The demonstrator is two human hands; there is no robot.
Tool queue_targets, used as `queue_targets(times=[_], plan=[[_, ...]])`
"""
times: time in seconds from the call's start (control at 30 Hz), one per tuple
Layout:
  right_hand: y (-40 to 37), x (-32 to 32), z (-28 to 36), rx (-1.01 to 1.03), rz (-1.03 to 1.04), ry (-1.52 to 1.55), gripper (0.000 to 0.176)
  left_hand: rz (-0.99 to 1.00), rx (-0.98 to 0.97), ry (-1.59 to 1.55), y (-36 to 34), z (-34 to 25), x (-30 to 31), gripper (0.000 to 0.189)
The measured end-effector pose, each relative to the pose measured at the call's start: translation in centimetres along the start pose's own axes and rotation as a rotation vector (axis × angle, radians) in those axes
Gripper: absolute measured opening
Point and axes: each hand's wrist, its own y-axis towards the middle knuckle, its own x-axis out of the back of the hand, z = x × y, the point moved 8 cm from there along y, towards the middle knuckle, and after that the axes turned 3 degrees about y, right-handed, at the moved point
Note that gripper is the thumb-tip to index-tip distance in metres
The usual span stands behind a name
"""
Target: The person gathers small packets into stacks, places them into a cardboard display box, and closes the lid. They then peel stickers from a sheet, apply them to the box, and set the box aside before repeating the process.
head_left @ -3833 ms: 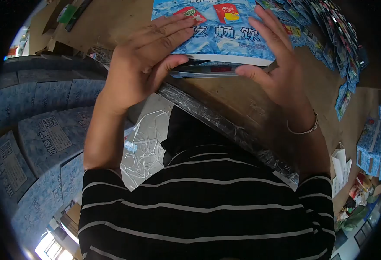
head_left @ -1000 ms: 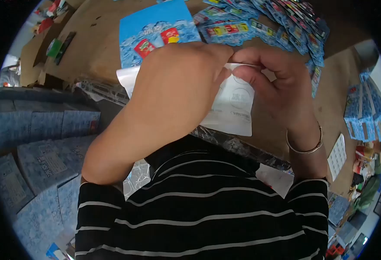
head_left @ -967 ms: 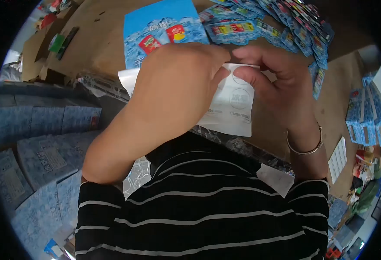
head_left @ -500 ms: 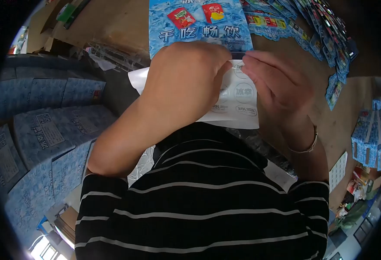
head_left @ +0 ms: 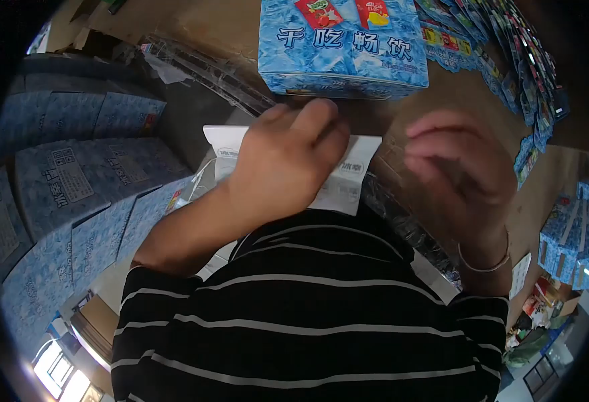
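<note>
My left hand (head_left: 288, 157) is closed on a white sheet of round printed stickers (head_left: 349, 167), held in front of my body. The sheet's top edge is bent over, and my hand covers its middle. Off to the right of the sheet, my right hand (head_left: 462, 171) is raised and blurred by motion. Its fingers are curved and apart, with nothing visible between them. Just beyond both hands a blue ice-patterned box (head_left: 341, 57) with white lettering lies on the brown table, its near side facing me.
Fanned blue packets (head_left: 509, 67) lie at the upper right. Stacked blue cartons (head_left: 67, 181) stand on the left. Clear plastic wrap (head_left: 207, 74) stretches along the table edge. More blue boxes (head_left: 569, 234) are at the far right.
My right hand has moved right and down, away from the sheet and the box. The sheet has come down from the box's near edge and bent, still in my left hand.
</note>
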Motion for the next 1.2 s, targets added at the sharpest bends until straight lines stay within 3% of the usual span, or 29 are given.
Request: queue_targets(times=[0.1, 0.2, 0.23, 0.3, 0.43, 1.2], plan=[[1.5, 0.1, -1.6, 0.009, -0.033, 0.038, 0.014, 0.022, -0.105, 0.106, -1.2, -0.8, 0.2, 0.021], [3.0, -0.7, -2.2, 0.05, 0.039, -0.074, 0.013, -0.041, 0.041, 0.111, -1.2, 1.9, 0.5, 0.021], [3.4, -1.0, -2.5, 0.051, 0.049, -0.075, 0.013, -0.116, 0.044, 0.07, -1.2, 2.5, 0.7, 0.021], [4.1, -1.5, -3.2, -0.006, 0.055, 0.049, 0.012, -0.107, 0.049, 0.119, -1.0, 3.3, 0.4, 0.014], [4.9, -2.4, -3.5, -0.046, 0.092, -0.023, 0.011, -0.091, 0.045, 0.187, -0.9, 3.5, 0.2, 0.008], [5.9, -4.3, -0.9, 0.227, 0.119, -0.431, 0.01, -0.181, 0.066, 0.128, -1.4, 3.6, 0.3, 0.008]])
